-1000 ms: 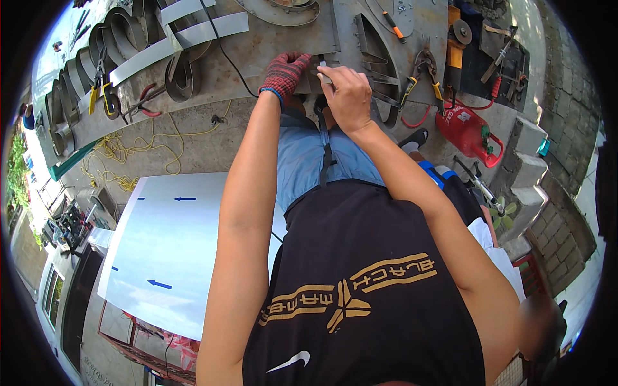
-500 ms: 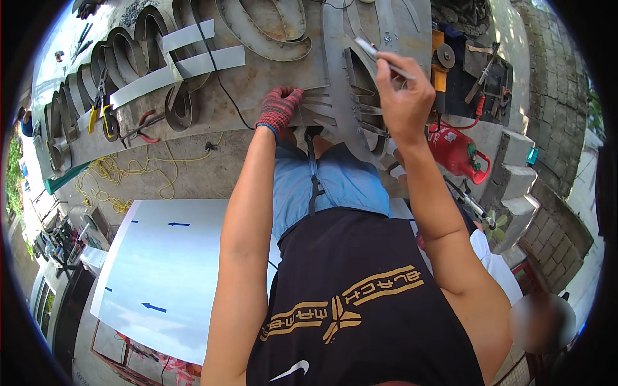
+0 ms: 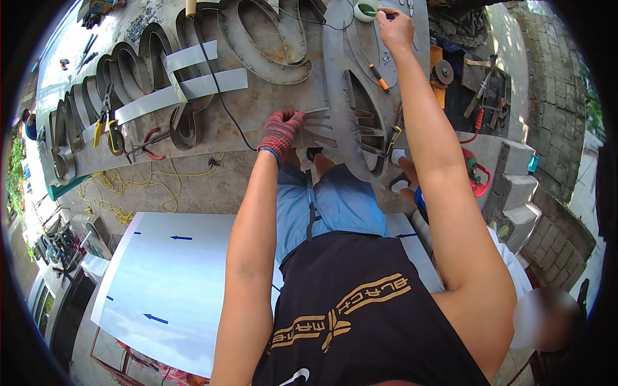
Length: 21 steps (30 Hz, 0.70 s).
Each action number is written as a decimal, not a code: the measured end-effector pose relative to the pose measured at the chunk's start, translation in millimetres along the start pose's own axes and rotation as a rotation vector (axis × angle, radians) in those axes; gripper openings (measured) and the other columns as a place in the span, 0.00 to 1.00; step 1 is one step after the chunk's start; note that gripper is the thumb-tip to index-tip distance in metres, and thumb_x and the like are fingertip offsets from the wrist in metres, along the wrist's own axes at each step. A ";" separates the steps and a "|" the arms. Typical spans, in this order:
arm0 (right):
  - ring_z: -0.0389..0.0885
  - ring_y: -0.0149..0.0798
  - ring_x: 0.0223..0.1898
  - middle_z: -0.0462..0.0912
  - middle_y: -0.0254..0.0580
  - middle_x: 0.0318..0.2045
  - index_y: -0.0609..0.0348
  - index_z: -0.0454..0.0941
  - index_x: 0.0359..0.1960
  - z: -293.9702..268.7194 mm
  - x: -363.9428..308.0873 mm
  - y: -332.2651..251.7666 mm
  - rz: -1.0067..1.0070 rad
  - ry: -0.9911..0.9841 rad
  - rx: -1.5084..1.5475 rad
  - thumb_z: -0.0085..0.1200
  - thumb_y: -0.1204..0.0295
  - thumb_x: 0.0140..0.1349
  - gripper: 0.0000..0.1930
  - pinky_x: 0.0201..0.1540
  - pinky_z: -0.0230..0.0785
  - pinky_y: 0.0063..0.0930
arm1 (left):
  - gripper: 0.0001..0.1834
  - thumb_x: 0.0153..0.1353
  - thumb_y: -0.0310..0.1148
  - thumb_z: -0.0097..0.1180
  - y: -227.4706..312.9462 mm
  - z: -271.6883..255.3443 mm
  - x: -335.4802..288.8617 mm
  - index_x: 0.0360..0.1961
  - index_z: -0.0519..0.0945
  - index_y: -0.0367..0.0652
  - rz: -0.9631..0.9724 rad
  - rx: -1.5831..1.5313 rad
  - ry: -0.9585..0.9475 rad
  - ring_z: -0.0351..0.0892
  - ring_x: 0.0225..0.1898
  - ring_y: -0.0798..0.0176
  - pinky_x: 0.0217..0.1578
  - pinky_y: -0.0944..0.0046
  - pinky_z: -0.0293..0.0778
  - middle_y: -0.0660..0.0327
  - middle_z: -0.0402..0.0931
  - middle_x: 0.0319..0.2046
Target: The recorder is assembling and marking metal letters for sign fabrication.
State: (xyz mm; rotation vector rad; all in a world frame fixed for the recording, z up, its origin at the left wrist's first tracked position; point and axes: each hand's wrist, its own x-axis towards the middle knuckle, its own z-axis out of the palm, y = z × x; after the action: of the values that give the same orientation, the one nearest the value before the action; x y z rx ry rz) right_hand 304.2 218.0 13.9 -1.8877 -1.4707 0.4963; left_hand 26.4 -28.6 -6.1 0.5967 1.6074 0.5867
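My left hand, in a red and black knit glove, rests at the near edge of the metal table. Its fingertips are pinched at the end of a thin metal strip, beside a large flat sheet-metal letter. My bare right hand is stretched to the far side of the table. Its fingers are closed beside a small round white container with a green inside; what they hold is too small to make out. An orange and black handled tool lies on the letter, below that hand.
Curved metal letter bands stand along the left of the table, with pliers near them. A black cord runs from a wooden-handled tool. A grinder lies right; another person stands beside me. Yellow cord tangles on the ground.
My right hand has moved away from me, from above the letter to beside the white container. The slim silver stick it held no longer shows clearly. My left hand stays nearly in place.
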 end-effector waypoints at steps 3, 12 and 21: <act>0.90 0.46 0.42 0.91 0.43 0.39 0.49 0.91 0.41 -3.0 0.1 6.1 0.075 -0.023 0.075 0.61 0.61 0.61 0.12 0.49 0.79 0.38 | 0.19 0.65 0.41 0.67 6.9 0.3 -1.8 0.48 0.85 0.35 0.004 0.053 -0.014 0.83 0.42 0.66 0.49 0.64 0.77 0.59 0.88 0.40; 0.80 0.21 0.34 0.89 0.35 0.36 0.61 0.87 0.48 -73.5 -73.8 -25.2 0.072 -0.075 0.501 0.59 0.72 0.69 0.10 0.39 0.72 0.17 | 0.23 0.64 0.44 0.68 -15.0 -2.9 6.1 0.50 0.85 0.36 -0.018 0.046 -0.002 0.83 0.46 0.64 0.51 0.62 0.77 0.56 0.87 0.43; 0.82 0.32 0.32 0.86 0.41 0.35 0.60 0.86 0.44 -117.5 -260.5 -65.7 0.009 -0.330 0.331 0.62 0.75 0.65 0.08 0.35 0.70 0.24 | 0.23 0.65 0.46 0.67 -2.6 -2.4 7.1 0.51 0.85 0.38 -0.005 0.096 -0.026 0.83 0.47 0.62 0.52 0.61 0.75 0.57 0.87 0.44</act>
State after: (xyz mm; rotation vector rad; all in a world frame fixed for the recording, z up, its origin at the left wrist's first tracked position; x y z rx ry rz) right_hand 261.9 -54.5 113.6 -1.6032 -1.4743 1.0282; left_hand 23.2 -25.7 -12.8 0.6679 1.6188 0.4983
